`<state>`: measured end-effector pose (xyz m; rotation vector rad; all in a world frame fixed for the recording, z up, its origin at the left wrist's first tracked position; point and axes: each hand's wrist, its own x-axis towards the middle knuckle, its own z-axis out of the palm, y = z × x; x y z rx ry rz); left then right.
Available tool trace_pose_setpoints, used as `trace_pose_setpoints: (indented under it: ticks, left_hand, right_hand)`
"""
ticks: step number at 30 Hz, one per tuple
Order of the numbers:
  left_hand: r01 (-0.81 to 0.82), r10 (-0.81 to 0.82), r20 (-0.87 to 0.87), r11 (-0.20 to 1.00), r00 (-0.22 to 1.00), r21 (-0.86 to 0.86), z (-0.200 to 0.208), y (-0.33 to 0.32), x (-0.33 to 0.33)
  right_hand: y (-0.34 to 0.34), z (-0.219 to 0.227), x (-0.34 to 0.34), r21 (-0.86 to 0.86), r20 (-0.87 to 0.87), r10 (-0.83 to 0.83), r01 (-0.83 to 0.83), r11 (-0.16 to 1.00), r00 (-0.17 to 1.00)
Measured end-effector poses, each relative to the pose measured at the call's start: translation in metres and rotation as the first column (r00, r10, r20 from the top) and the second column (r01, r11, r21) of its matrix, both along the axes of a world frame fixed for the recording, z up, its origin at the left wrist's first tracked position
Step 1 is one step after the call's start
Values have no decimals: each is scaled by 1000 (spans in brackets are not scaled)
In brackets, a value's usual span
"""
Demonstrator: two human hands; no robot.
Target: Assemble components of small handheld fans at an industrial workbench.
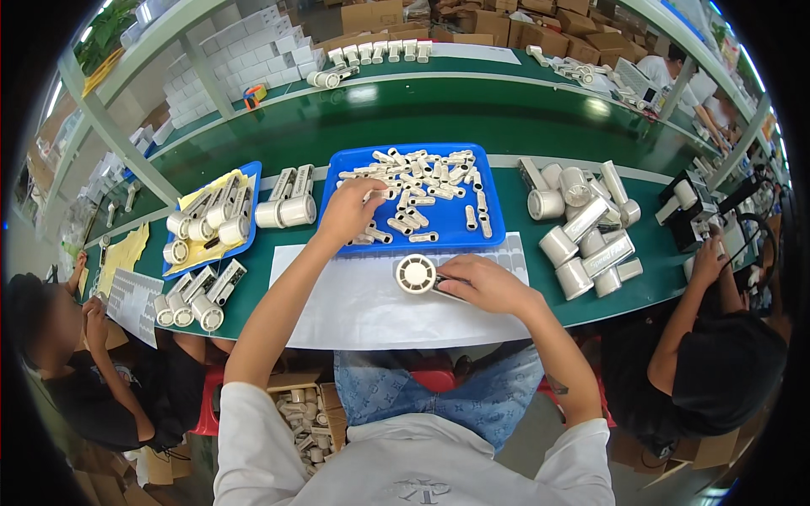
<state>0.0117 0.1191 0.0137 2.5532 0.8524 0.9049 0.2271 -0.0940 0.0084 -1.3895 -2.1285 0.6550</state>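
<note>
My right hand (488,283) is closed on the dark handle part of a small white handheld fan (416,274), whose round slotted head faces up over a white sheet (337,295). Beyond it stands a blue tray (496,211) strewn with many small white plastic pieces (422,192), each with a dark oval end. At the tray's left side, my left hand (348,211) reaches in with thumb and fingers pinched on one small white plastic piece (377,195). The palm side of the right hand is hidden.
White fans (287,209) lie left of the tray, with more on a yellow-lined blue tray (253,181). A pile of white fans (582,240) lies to the right. Co-workers sit on both sides, one near a black machine (688,211). Fans and white boxes (240,72) line the far bench.
</note>
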Motion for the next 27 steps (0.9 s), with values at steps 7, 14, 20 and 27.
trace_pose_setpoints:
  ticks: [7, 14, 20, 27]
  left_hand:
    - [375, -334, 233, 914, 913, -157, 43, -110, 5]
    - [455, -337, 331, 795, 881, -402, 51, -150, 14]
    - [492, -490, 48, 863, 870, -114, 44, -120, 6]
    - [461, -504, -146, 851, 851, -251, 9, -114, 13]
  right_hand:
    - [-15, 3, -11, -25, -447, -275, 295, 955, 851]
    - [-38, -16, -20, -108, -905, -151, 129, 986, 397]
    - [-88, 47, -45, 77, -962, 88, -55, 996, 257]
    - [-110, 73, -59, 245, -871, 393, -432, 868, 296]
